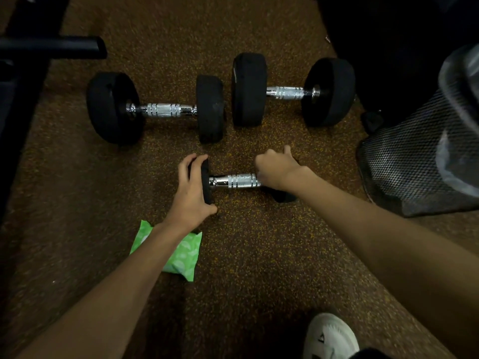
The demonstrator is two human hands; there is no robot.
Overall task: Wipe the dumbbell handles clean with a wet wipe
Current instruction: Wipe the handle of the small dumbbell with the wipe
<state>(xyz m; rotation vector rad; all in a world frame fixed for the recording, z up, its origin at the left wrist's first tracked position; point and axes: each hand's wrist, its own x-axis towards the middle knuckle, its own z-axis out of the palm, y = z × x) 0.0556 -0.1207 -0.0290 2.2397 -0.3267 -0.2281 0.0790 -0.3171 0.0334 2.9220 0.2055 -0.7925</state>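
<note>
On the speckled rubber floor (259,255), the near dumbbell (233,181) lies crosswise, its knurled chrome handle ringed with grooves. The left hand (193,189) cups its round black left weight, grip closed on it; the right hand (276,171) covers the right weight, curled over it. Two bigger dumbbells (160,110) (290,92) (same chrome and black) lie beyond. A crinkly green wipe pack (181,255) sits under the left forearm. A mesh bin (420,156) holds a clear liner.

A brown speckled floor (259,255) carries three dumbbells: a small dumbbell (233,181) near the middle, a left dumbbell (160,110) and a right dumbbell (287,92) farther off. A green wipe pack (181,255) lies near left, a black mesh bin (414,161) at right.
</note>
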